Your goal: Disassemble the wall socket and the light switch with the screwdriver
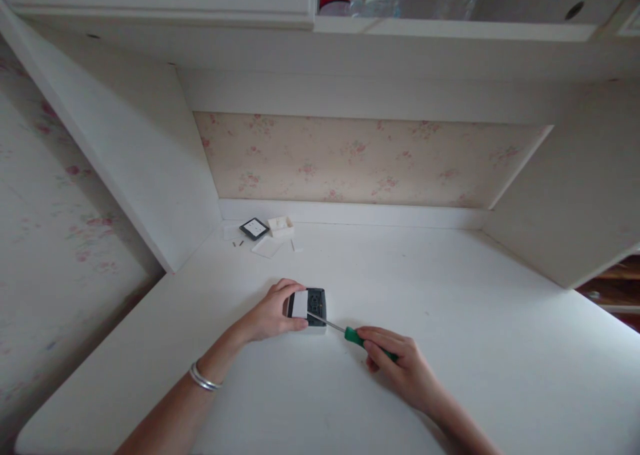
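My left hand (273, 313) is closed around a small box-shaped wall switch or similar device (317, 302), thumb at the near side and fingers at the far side. Its top is dark, with a white flap or cover (300, 304) over the left part, and its lower body is pale. In my right hand (397, 356) is a screwdriver (353, 336) with a green handle and a thin metal shaft. The shaft points left, and its tip reaches the device near the edge of the white part. Whether the tip sits under that edge is too small to tell.
At the back left of the white table (450, 322) lie a dark square frame with a white face (254, 228), a small open white box (281, 226), thin white pieces (267, 246) and small screws (241, 243). A shelf (450, 30) with bottles hangs above; side panels flank the table.
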The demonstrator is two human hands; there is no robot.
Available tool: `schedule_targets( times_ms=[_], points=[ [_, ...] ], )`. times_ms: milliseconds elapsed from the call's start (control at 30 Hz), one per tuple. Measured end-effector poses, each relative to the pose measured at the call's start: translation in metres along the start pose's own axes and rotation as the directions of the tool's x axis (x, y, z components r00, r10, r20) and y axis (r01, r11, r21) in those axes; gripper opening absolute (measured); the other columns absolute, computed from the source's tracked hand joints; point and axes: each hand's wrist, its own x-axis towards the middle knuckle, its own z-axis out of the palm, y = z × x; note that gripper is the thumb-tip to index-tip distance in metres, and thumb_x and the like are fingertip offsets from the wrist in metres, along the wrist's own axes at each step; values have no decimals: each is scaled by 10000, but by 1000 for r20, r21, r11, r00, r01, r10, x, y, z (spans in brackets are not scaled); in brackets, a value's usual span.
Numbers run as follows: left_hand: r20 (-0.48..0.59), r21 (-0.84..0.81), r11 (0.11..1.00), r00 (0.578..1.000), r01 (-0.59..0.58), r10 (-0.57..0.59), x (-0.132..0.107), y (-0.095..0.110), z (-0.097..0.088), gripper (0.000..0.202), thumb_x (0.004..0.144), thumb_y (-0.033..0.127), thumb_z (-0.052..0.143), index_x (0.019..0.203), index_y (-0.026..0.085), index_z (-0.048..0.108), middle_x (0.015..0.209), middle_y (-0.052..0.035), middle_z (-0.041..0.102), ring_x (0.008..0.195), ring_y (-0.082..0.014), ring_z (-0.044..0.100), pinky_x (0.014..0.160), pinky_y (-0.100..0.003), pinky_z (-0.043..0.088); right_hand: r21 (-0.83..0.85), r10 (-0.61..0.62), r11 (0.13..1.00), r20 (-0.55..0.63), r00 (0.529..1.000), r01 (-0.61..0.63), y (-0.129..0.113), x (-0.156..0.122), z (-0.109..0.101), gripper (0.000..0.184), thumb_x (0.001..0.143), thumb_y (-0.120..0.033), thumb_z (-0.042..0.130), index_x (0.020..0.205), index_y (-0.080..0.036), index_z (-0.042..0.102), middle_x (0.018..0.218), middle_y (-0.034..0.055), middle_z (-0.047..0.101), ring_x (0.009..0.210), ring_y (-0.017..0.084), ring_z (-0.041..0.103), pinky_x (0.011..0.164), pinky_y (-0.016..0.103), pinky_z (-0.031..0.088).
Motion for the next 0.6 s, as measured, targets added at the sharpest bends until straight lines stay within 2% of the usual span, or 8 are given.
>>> schedule_targets(
  times_ms=[267,500,600],
  points=[
    [16,-14,1000,1000,8,-8,1,0,-1,661,650,392,767,1237,235,508,1238,-76,451,1172,-252,419,1034,-388,333,-27,-51,998,-11,999,51,2,-3,1,274,915,-293,455,1094,-228,651,1106,71,640,596,96,604,610,248,541],
    [25,-18,1000,1000,5,-4,3,-3,-1,666,647,387,769,1241,241,504,1243,-79,442,1173,-257,415,1019,-390,348,3,-39,999,1,999,39,0,-6,3,299,920,-295,443,1147,-240,631,1172,79,616,639,104,619,609,244,559],
    [19,-22,1000,1000,1,-1,3,-5,0,662,646,376,772,1237,240,505,1240,-78,441,1166,-252,422,1016,-384,353,-53,-63,997,7,998,63,-4,-5,1,292,918,-288,443,1121,-226,644,1157,85,626,625,103,618,589,239,558]
  ],
)
